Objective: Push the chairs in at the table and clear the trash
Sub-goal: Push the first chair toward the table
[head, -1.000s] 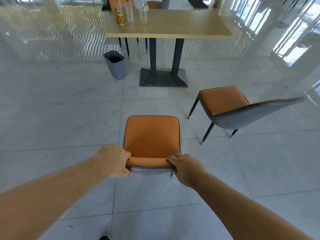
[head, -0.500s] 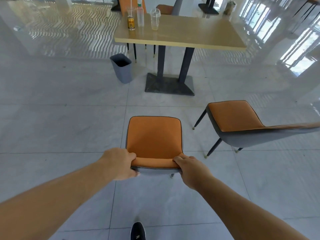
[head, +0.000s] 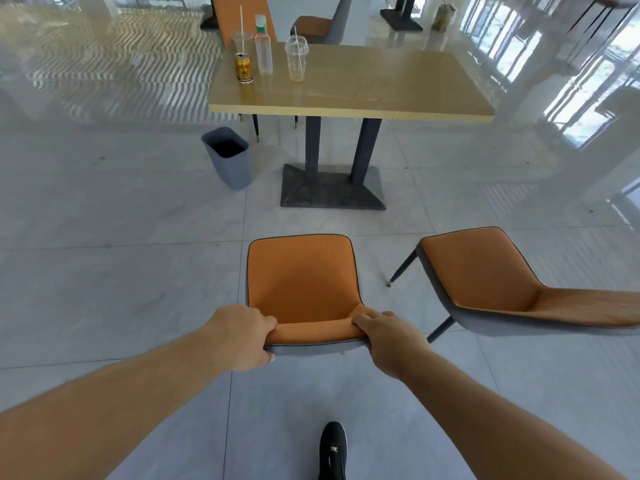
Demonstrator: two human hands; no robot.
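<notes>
An orange chair (head: 301, 275) with a grey shell stands on the tiled floor in front of me, facing the wooden table (head: 363, 88). My left hand (head: 242, 336) and my right hand (head: 391, 337) both grip the top of its backrest. A second orange chair (head: 478, 271) stands to the right, turned sideways. On the table's far left corner are a yellow can (head: 243, 68), a clear bottle (head: 264, 46) and two clear plastic cups (head: 296, 58) with straws.
A grey trash bin (head: 228, 157) stands on the floor left of the table's dark pedestal base (head: 330, 188). Two more chairs (head: 318, 27) sit behind the table. My black shoe (head: 332, 448) is below the chair. Glass walls run along the right.
I have walked forward with the chair held in both hands; the table and bin are nearer, and my shoe has stepped into view.
</notes>
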